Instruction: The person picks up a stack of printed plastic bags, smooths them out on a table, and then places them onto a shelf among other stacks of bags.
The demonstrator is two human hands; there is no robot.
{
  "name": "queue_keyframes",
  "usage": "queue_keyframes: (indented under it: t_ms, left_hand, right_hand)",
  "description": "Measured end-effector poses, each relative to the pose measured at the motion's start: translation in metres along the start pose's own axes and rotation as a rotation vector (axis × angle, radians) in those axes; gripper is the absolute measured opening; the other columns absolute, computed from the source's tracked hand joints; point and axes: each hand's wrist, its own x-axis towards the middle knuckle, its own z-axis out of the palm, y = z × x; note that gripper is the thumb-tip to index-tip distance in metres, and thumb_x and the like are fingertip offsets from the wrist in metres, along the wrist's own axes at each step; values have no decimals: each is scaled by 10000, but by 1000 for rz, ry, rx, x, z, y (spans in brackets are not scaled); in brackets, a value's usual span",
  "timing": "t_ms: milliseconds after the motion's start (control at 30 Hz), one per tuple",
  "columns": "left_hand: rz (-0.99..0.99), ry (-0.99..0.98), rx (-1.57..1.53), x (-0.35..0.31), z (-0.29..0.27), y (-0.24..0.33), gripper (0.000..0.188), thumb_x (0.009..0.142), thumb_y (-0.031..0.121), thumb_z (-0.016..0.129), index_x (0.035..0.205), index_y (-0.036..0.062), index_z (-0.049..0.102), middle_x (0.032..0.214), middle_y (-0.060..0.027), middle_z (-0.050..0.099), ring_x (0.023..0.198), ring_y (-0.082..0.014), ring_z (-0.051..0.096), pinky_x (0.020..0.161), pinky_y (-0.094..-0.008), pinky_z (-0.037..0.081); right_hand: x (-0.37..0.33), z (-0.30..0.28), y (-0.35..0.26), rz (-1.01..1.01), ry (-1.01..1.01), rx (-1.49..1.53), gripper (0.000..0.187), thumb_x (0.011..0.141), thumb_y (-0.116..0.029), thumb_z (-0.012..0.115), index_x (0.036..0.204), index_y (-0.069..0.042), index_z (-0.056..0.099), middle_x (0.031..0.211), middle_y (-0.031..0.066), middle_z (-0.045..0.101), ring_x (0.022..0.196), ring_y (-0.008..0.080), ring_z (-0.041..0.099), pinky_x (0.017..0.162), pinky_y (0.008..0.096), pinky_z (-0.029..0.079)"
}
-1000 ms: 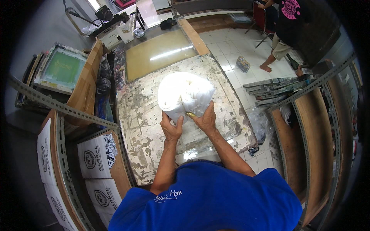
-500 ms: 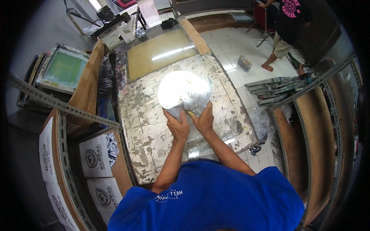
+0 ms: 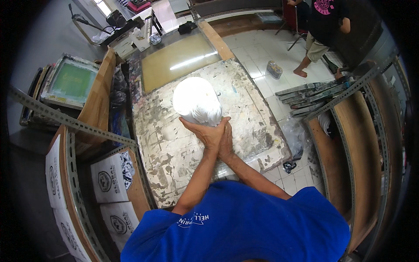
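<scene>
A bright white bundle point(image 3: 196, 98), rounded and folded like rolled cloth or plastic film, is held over the worn, paint-spotted table point(image 3: 161, 144). Glare washes out most of its surface; pleats show on its near right side. My left hand point(image 3: 204, 133) cups it from the near side, thumb out to the left, other fingers partly hidden. Against the left one, wrists almost touching, my right hand point(image 3: 224, 142) closes on the bundle's near right edge. Most of its fingers are hidden behind the left hand and the bundle.
A yellowish glass panel point(image 3: 179, 61) lies at the table's far end. Metal-framed shelves flank me, with white printed bags point(image 3: 107, 181) at left and wooden boards point(image 3: 362, 144) at right. Framed screens point(image 3: 72, 81) lean at far left. Another person point(image 3: 321, 35) stands at far right.
My hands have come together, the right one moving left against the left one. The bundle looks narrower and more compact, and has shifted slightly left. The other person's arm has moved.
</scene>
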Motion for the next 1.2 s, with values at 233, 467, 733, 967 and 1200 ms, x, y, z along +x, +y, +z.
queue_keyframes:
  t_ms: [233,467,733,967,1200]
  left_hand:
    - [89,40,-7,8,-1,-21,1358,566,323,915,1495,-41,-7,1455,-323,209,1368,-493,254,1143,-566,233]
    - [96,63,-32,9,2,-28,1294,558,308,914,1492,-49,93,1434,-272,275,1364,-433,299,1143,-516,266]
    - [107,98,-82,10,-1,-37,1169,569,251,925,1441,-52,208,1323,-232,367,1268,-399,399,1089,-509,338]
    - [86,92,-40,6,6,-37,1075,574,268,946,1366,-61,297,1264,-233,430,1189,-371,477,1033,-494,412]
    - [10,60,-112,5,12,-30,1073,596,171,938,1392,-75,261,1308,-253,480,1172,-359,524,1000,-458,468]
  right_hand:
    - [5,-23,-14,-110,-121,115,810,851,-174,650,1469,115,214,1461,312,302,1345,470,315,1125,508,284]
    - [-11,-37,6,-132,-238,-54,869,770,-111,709,1479,72,241,1480,293,317,1358,466,325,1137,509,273]
    - [-33,-112,19,-30,-325,-175,852,722,-112,769,1457,-11,349,1427,221,405,1324,394,388,1090,478,327]
    - [-67,-220,51,138,-104,-423,722,718,-124,766,1370,-30,471,1365,186,481,1266,357,452,1026,467,356]
    - [-108,-309,113,346,71,-591,657,759,-132,743,1357,-20,495,1306,195,525,1200,367,501,1010,443,378]
